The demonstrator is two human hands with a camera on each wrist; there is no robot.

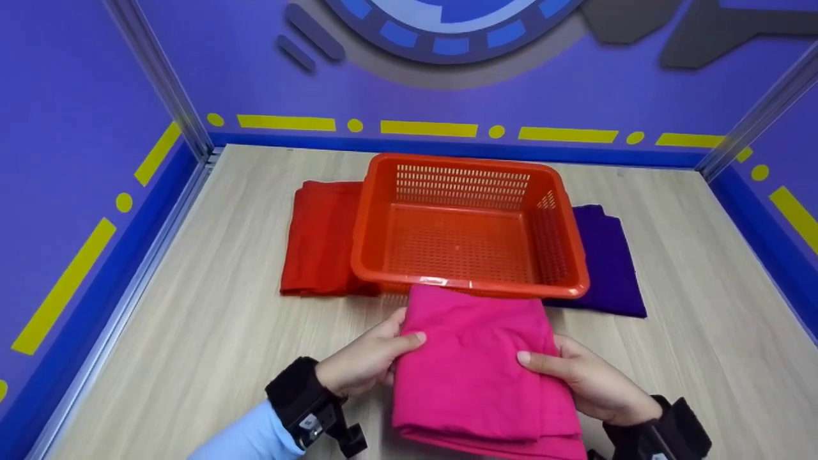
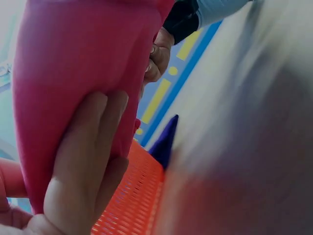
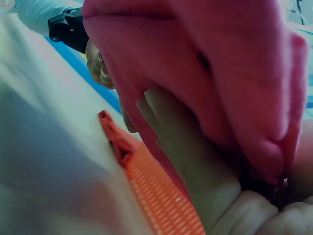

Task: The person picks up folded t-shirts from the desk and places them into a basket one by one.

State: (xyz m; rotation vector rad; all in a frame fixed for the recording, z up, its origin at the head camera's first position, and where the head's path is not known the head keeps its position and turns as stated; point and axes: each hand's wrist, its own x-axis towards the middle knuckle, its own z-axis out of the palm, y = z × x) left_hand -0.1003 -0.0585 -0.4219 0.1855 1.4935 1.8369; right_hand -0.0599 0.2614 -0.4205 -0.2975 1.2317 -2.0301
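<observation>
Folded pink cloth [image 1: 473, 383] sits between the hands, near side of the basket [image 1: 376, 271], long axis pointing roughly at it. Both grips hold it: left hand [image 1: 364, 361] on the left edge, right hand [image 1: 594, 380] on the right, thumbs on top. Far edge overlaps the near rim in the head view; can't tell contact. Red cloth [image 1: 323, 236] left of basket, purple cloth [image 1: 610, 262] right, on the counter [image 1: 192, 306].

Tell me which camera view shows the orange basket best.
The head view: it shows the orange basket from above, with its rim, inside walls and floor. Each wrist view catches only part of its perforated side, cut off by the frame and partly behind the pink cloth.
</observation>
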